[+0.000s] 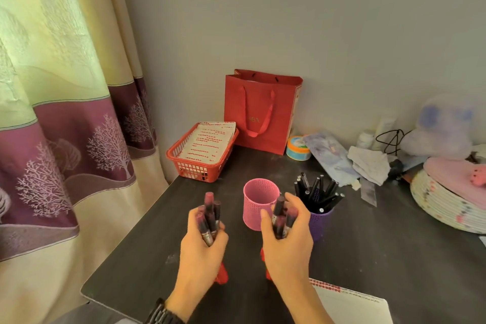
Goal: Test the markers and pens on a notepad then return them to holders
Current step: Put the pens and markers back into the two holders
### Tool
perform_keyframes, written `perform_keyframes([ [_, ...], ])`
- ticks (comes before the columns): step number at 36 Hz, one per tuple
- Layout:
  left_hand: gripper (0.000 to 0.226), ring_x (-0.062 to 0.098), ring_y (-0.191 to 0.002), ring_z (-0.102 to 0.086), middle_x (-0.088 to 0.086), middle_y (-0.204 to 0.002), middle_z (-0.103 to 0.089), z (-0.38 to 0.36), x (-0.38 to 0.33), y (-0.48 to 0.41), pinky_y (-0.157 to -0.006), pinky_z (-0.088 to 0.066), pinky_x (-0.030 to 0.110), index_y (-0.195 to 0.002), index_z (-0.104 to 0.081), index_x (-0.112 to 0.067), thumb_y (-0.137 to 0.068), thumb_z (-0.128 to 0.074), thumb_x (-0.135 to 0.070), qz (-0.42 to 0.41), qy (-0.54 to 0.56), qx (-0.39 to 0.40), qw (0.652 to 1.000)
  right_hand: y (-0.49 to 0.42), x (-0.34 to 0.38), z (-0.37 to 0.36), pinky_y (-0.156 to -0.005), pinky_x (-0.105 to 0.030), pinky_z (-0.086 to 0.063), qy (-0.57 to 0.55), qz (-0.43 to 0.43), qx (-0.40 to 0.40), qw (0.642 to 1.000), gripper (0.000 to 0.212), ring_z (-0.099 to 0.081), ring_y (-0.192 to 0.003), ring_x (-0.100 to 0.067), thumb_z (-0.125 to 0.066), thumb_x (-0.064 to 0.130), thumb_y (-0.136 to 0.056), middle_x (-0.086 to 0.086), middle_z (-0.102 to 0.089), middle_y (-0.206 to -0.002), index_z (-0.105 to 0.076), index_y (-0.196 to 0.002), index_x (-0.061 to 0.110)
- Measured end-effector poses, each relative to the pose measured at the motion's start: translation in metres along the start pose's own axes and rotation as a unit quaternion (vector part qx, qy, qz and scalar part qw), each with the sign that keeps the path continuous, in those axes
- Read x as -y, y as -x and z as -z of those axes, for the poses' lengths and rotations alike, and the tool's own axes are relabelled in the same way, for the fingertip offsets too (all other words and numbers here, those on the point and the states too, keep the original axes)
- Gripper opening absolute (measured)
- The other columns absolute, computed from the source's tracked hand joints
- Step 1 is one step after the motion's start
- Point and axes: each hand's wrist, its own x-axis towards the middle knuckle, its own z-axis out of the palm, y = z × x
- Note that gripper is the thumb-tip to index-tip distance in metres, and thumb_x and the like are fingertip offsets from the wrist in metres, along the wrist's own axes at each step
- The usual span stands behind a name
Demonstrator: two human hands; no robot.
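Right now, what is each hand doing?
Left hand: grips a bundle of red markers.
Right hand: grips a second bundle of red markers.

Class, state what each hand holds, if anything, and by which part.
The left hand grips a bundle of red markers round the middle of the barrels. The right hand grips a second bundle likewise. Both ends stick out.

dark table point(368, 258), pink holder point(256, 200), purple holder point(319, 221), red basket point(200, 169), red bag point(259, 110), notepad point(349, 308)

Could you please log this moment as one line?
left hand: grips markers | right hand: grips markers | pink holder: upright | purple holder: black pens inside | notepad: by right forearm
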Motion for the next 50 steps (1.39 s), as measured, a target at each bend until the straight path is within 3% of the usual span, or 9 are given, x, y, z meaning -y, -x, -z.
perform_keyframes([
  [2, 0.051, 0.003, -0.072, -0.064, -0.02, -0.09, -0.067, -0.01, 0.001, 0.003, -0.056, -0.048, 0.018, -0.107, -0.046, -0.053, -0.089, -0.069, -0.011, -0.001, 0.048, -0.06, 0.997, 0.008, -0.005, -0.007, -0.09, -0.017, -0.054, 0.0, -0.003, 0.001, 1.0, 0.062, -0.066, -0.11, -0.009, -0.079, 0.026, -0.084, 0.008, -0.065, -0.125, -0.047, -0.136, 0.033],
  [5, 0.054, -0.004, -0.083, -0.065, -0.027, -0.097, -0.067, -0.022, 0.01, 0.012, -0.065, -0.046, 0.018, -0.105, -0.048, -0.056, -0.087, -0.071, -0.011, -0.003, 0.06, -0.088, 0.994, 0.023, -0.019, -0.017, -0.084, -0.004, -0.049, -0.004, -0.023, 0.042, 0.999, 0.062, -0.064, -0.106, -0.001, -0.081, 0.028, -0.082, 0.02, -0.061, -0.117, -0.044, -0.128, 0.046],
  [11, 0.052, -0.006, -0.093, -0.065, -0.025, -0.102, -0.068, -0.026, 0.02, 0.023, -0.072, -0.047, 0.011, -0.107, -0.053, -0.054, -0.085, -0.073, -0.011, -0.02, 0.049, -0.085, 0.995, 0.025, -0.027, -0.023, -0.067, -0.006, -0.05, -0.043, -0.029, 0.01, 0.999, 0.02, -0.066, -0.088, 0.005, -0.071, 0.047, -0.082, 0.029, -0.067, -0.092, -0.056, -0.095, 0.049],
  [17, 0.05, -0.001, -0.093, -0.065, -0.021, -0.098, -0.067, -0.024, 0.014, 0.026, -0.075, -0.047, 0.007, -0.106, -0.056, -0.049, -0.081, -0.078, -0.012, -0.043, 0.066, -0.08, 0.994, 0.016, -0.027, -0.016, -0.072, -0.015, -0.056, -0.092, -0.028, 0.021, 0.995, 0.034, -0.07, -0.087, -0.002, -0.079, 0.031, -0.084, 0.024, -0.069, -0.094, -0.058, -0.096, 0.056],
  [23, 0.028, -0.004, -0.084, -0.065, -0.023, -0.091, -0.067, -0.033, 0.014, 0.028, -0.068, -0.045, 0.004, -0.097, -0.058, -0.04, -0.085, -0.076, -0.022, -0.052, 0.058, -0.112, 0.991, 0.023, -0.025, -0.015, -0.071, -0.008, -0.052, -0.092, -0.027, 0.006, 0.995, 0.035, -0.066, -0.091, 0.004, -0.079, 0.026, -0.085, 0.026, -0.067, -0.094, -0.059, -0.094, 0.053],
  [34, 0.036, -0.013, -0.089, -0.063, -0.033, -0.098, -0.065, -0.042, 0.023, 0.024, -0.068, -0.042, -0.002, -0.098, -0.053, -0.058, -0.085, -0.075, -0.033, -0.02, 0.052, -0.072, 0.996, 0.029, -0.037, -0.016, -0.065, -0.004, -0.045, -0.089, -0.119, 0.108, 0.983, 0.026, -0.06, -0.091, 0.021, -0.077, 0.027, -0.086, 0.04, -0.065, -0.092, -0.058, -0.097, 0.041],
  [40, 0.029, 0.001, -0.075, -0.067, -0.023, -0.086, -0.068, -0.04, 0.01, 0.002, -0.062, -0.048, 0.014, -0.096, -0.053, -0.053, -0.084, -0.074, -0.037, -0.018, 0.091, -0.072, 0.993, 0.007, -0.025, -0.009, -0.07, -0.027, -0.055, -0.145, -0.122, 0.024, 0.982, 0.018, -0.071, -0.076, -0.01, -0.077, 0.03, -0.086, 0.01, -0.074, -0.083, -0.067, -0.1, 0.028],
  [42, 0.021, 0.009, -0.07, -0.068, -0.012, -0.08, -0.07, -0.036, -0.006, -0.017, -0.065, -0.052, 0.027, -0.095, -0.057, -0.047, -0.086, -0.073, -0.037, -0.019, 0.138, -0.071, 0.988, -0.014, -0.009, -0.005, -0.062, -0.023, -0.053, -0.173, -0.099, -0.021, 0.98, 0.019, -0.069, -0.069, -0.009, -0.076, 0.033, -0.085, 0.005, -0.074, -0.078, -0.069, -0.1, 0.024],
  [50, 0.02, 0.021, -0.085, -0.074, 0.003, -0.093, -0.076, -0.039, -0.079, -0.107, -0.071, -0.059, 0.031, -0.11, -0.063, -0.018, -0.091, -0.069, -0.023, -0.023, 0.331, 0.009, 0.943, -0.102, 0.053, -0.01, -0.063, -0.018, -0.052, -0.227, -0.031, -0.096, 0.969, 0.02, -0.07, -0.07, -0.002, -0.073, 0.03, -0.091, 0.003, -0.076, -0.083, -0.07, -0.104, 0.016],
])
